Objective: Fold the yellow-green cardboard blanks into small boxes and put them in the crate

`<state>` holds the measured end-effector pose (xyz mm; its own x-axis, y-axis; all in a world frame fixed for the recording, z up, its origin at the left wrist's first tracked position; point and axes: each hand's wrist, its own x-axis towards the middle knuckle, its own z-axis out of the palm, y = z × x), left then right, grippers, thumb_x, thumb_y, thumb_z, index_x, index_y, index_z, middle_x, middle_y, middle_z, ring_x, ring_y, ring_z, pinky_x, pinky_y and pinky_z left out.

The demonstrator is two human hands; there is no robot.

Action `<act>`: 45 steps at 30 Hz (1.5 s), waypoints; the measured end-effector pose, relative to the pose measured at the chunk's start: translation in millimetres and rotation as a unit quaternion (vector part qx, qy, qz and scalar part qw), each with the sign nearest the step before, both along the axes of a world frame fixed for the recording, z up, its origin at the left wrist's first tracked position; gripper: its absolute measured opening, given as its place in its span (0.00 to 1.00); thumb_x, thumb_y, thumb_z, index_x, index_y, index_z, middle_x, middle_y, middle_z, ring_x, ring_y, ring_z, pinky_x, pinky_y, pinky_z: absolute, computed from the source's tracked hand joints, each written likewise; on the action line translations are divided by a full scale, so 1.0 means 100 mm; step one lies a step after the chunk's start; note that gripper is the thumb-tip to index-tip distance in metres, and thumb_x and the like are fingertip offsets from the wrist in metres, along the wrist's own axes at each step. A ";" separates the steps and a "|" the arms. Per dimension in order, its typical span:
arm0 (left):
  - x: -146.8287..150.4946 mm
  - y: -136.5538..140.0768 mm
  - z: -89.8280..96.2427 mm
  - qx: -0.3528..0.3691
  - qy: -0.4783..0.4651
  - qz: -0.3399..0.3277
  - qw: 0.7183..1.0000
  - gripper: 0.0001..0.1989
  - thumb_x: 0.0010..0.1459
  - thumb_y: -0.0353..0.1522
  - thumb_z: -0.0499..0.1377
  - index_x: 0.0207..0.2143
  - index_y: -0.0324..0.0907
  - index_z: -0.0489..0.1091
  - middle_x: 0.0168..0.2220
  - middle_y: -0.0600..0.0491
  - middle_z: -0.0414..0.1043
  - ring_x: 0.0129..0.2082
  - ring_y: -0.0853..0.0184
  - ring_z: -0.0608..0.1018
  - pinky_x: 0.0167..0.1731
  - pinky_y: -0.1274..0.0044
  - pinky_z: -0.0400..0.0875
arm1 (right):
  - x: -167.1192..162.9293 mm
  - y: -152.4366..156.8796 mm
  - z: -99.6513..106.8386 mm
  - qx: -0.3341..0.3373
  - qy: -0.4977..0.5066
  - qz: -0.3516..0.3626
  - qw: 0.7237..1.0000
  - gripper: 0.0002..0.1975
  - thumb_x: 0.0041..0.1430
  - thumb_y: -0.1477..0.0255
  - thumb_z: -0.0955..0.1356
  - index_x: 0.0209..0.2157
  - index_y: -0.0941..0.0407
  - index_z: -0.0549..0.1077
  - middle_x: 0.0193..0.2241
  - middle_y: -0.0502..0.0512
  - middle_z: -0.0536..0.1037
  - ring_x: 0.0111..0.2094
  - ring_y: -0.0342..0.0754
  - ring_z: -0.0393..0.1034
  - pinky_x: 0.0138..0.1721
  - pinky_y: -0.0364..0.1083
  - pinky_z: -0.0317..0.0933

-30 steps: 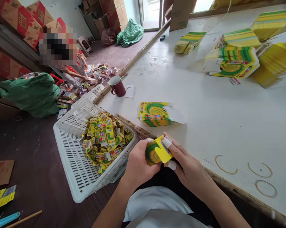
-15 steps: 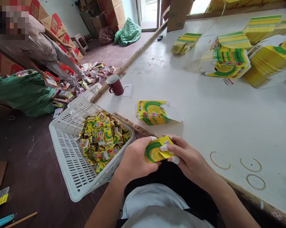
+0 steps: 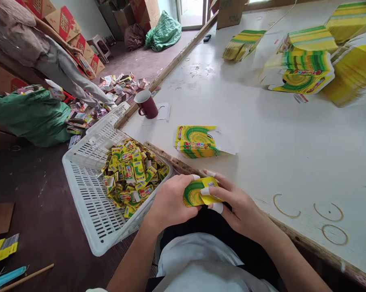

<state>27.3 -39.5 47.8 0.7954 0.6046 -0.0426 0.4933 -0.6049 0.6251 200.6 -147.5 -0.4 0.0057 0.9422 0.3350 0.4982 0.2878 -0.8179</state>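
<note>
Between my two hands is a small yellow and green carton (image 3: 192, 194), held just off the table's front edge. My left hand (image 3: 170, 200) wraps round its left end, thumb along the top. My right hand (image 3: 231, 200), with white tape on its fingertips, grips the flap end with the barcode. Just beyond lies a stack of flat printed cartons (image 3: 197, 142) on the white table. To the left, a white plastic basket (image 3: 79, 194) holds a heap of similar small cartons (image 3: 134, 170).
A maroon mug (image 3: 148, 106) stands near the table's left edge. Bundles of flat cartons (image 3: 310, 73) lie at the far right. Rubber bands (image 3: 334, 234) are at the near right. Another person (image 3: 55, 61) stands left beside a green sack (image 3: 31, 117) and scattered packets.
The fingers of my right hand have shifted slightly at the carton's flap end. My view has turned a little. The other person's lower arm has moved up from the sack.
</note>
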 end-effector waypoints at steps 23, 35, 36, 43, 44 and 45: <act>-0.70 0.43 -0.04 0.203 -0.162 0.454 0.852 0.41 0.45 0.44 0.69 0.59 0.39 0.61 0.60 0.39 0.65 0.60 0.48 0.68 0.58 0.57 0.65 | 0.15 0.55 0.26 0.065 -0.015 -0.283 0.957 0.16 0.59 0.74 0.67 0.50 0.52 0.69 0.42 0.57 0.81 0.41 0.54 0.77 0.42 0.55 0.72; -0.25 0.14 -0.29 -0.097 -0.179 0.284 0.937 0.16 0.56 0.39 0.63 0.46 0.43 0.72 0.47 0.47 0.78 0.46 0.60 0.78 0.52 0.64 0.71 | 0.22 0.93 0.28 -0.028 -0.110 -0.313 0.943 0.23 0.46 0.85 0.63 0.46 0.55 0.65 0.37 0.59 0.75 0.37 0.55 0.72 0.37 0.53 0.67; -0.22 0.12 -0.28 -0.131 -0.186 0.269 0.936 0.17 0.56 0.40 0.63 0.46 0.43 0.72 0.47 0.47 0.78 0.46 0.61 0.78 0.52 0.64 0.71 | 0.21 0.88 0.32 -0.021 -0.082 -0.317 0.945 0.24 0.47 0.84 0.64 0.47 0.54 0.64 0.37 0.57 0.74 0.35 0.53 0.72 0.35 0.51 0.67; 0.07 -0.14 -0.28 -0.438 -0.373 0.213 0.790 0.39 0.50 0.61 0.59 0.52 0.40 0.70 0.50 0.41 0.76 0.50 0.53 0.79 0.46 0.64 0.76 | -0.19 0.34 0.40 -0.073 0.156 -0.103 0.980 0.21 0.54 0.76 0.67 0.49 0.49 0.62 0.32 0.49 0.72 0.29 0.44 0.71 0.29 0.43 0.68; 0.09 -0.18 -0.28 -0.431 -0.380 0.239 0.782 0.36 0.55 0.60 0.54 0.51 0.40 0.71 0.50 0.42 0.77 0.50 0.53 0.79 0.48 0.62 0.75 | -0.26 0.27 0.35 -0.105 0.184 -0.080 0.974 0.22 0.55 0.75 0.67 0.51 0.49 0.62 0.32 0.48 0.72 0.29 0.44 0.71 0.28 0.43 0.69; 0.11 -0.21 -0.27 -0.397 -0.379 0.264 0.793 0.34 0.59 0.58 0.51 0.50 0.41 0.72 0.49 0.42 0.77 0.50 0.53 0.78 0.51 0.61 0.74 | -0.32 0.21 0.29 -0.131 0.212 -0.071 0.966 0.22 0.55 0.74 0.68 0.52 0.49 0.63 0.32 0.48 0.72 0.29 0.44 0.71 0.28 0.43 0.69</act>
